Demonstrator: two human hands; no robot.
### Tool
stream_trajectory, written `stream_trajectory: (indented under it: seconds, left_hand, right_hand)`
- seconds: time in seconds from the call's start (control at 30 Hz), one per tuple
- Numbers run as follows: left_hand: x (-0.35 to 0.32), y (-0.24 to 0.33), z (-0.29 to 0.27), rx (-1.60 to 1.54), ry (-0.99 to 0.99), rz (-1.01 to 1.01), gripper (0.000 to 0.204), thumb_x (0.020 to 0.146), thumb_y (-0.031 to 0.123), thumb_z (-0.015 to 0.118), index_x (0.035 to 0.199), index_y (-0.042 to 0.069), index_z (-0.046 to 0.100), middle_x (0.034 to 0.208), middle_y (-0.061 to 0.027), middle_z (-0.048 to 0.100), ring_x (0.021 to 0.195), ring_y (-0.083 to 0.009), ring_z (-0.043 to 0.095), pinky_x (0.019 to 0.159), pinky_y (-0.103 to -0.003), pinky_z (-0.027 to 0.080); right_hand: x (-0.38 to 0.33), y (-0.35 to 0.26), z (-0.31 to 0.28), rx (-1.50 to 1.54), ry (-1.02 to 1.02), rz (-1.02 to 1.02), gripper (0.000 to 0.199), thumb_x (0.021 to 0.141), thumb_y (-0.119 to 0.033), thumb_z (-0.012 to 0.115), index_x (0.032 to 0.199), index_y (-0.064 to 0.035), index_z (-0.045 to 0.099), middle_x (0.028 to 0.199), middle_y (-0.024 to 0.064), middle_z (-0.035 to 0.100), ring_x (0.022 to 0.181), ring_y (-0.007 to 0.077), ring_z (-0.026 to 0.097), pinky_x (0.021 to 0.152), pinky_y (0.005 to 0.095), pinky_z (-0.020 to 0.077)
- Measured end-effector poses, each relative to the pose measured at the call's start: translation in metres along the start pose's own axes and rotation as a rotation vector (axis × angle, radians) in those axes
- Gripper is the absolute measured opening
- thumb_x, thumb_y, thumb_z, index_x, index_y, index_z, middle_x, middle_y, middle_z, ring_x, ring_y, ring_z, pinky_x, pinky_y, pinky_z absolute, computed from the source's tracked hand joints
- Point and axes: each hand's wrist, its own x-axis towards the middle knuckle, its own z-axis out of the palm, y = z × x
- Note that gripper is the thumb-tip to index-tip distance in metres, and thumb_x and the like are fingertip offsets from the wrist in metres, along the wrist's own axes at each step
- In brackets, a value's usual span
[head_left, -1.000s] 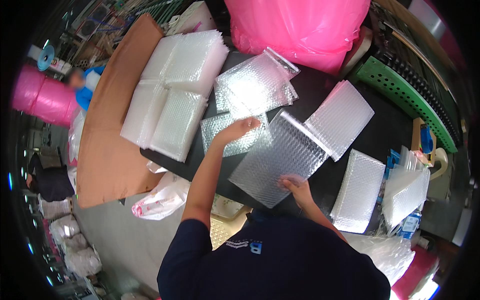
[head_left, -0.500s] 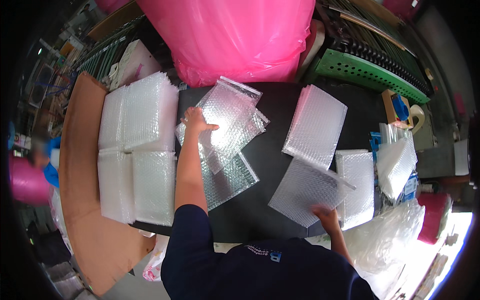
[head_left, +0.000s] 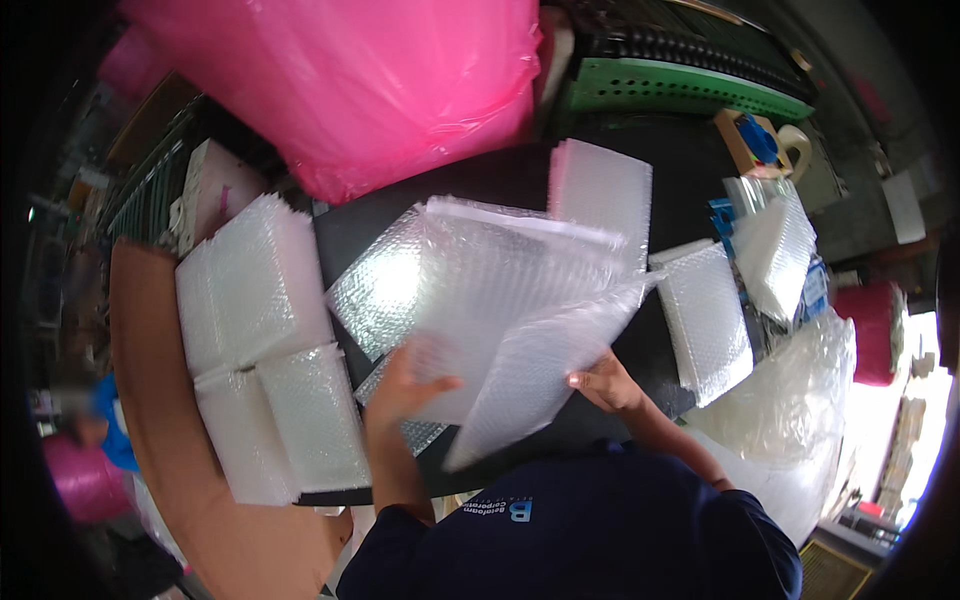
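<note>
Two clear bubble-wrap bags are raised in front of me over the black table. My right hand (head_left: pixel 608 384) pinches the nearer bubble-wrap bag (head_left: pixel 555 350) at its right edge, thumb on top; this bag is tilted and bent. My left hand (head_left: pixel 408 385) is at the lower left of the other bubble-wrap bag (head_left: pixel 490 260), its thumb in front and its fingers blurred, seemingly behind the plastic. Beneath them, more loose silvery bubble-wrap bags (head_left: pixel 375 285) lie fanned out, partly hidden.
Tall stacks of bubble-wrap bags (head_left: pixel 250 290) stand at the left beside a curved brown board (head_left: pixel 150 360). Farther right are a bag stack (head_left: pixel 605 185) and another pile (head_left: pixel 705 320). A big pink plastic sack (head_left: pixel 380 90) fills the back, near a green perforated rail (head_left: pixel 680 90).
My right hand has brought its bag leftward over the middle pile. My left hand has come nearer to me, and a bag there is now raised. The view has turned.
</note>
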Motion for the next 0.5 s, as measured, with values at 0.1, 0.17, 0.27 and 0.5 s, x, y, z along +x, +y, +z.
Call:
stream_trajectory:
  seconds: [0.1,0.17,0.27,0.5]
  left_hand:
    - [0.024,-0.041,0.003,-0.498,-0.361,-0.047,0.058,0.074,0.038,0.074,0.116,0.005,0.051,0.106,-0.0068,0.056,0.093,-0.0151,0.051,0.083,-0.032,0.043]
    - [0.07,-0.07,-0.03,-0.201,-0.07,-0.14,0.076,0.072,0.05,0.071,0.126,0.004,0.045,0.119,-0.013,0.051,0.111,-0.02,0.046,0.094,-0.036,0.037]
    - [0.129,-0.155,-0.043,0.668,0.482,-0.228,0.101,0.056,0.059,0.076,0.13,0.001,0.039,0.13,-0.0211,0.043,0.123,-0.0301,0.041,0.101,-0.041,0.034]
    - [0.142,-0.156,-0.092,0.68,0.206,-0.369,0.095,0.039,0.054,0.084,0.112,-0.001,0.056,0.112,-0.0201,0.059,0.105,-0.0302,0.057,0.091,-0.036,0.042]
  right_hand:
    - [0.006,0.012,-0.005,-0.069,0.286,-0.234,0.059,0.077,0.004,0.064,0.123,-0.0068,0.028,0.116,0.0083,0.046,0.113,0.0164,0.043,0.097,0.037,0.0359]
    - [-0.002,0.005,-0.012,-0.175,0.364,-0.249,0.063,0.078,0.004,0.063,0.125,-0.0069,0.023,0.119,0.01,0.043,0.112,0.0173,0.043,0.095,0.0352,0.0371]
    - [-0.016,-0.001,-0.025,-0.271,0.366,-0.181,0.07,0.075,0.004,0.063,0.134,-0.0021,0.025,0.126,0.0117,0.045,0.116,0.0199,0.044,0.097,0.0339,0.0355]
    - [-0.047,0.002,-0.06,-0.262,0.395,0.043,0.05,0.074,0.003,0.064,0.12,0.0011,0.046,0.109,0.0078,0.06,0.101,0.0178,0.056,0.093,0.034,0.04]
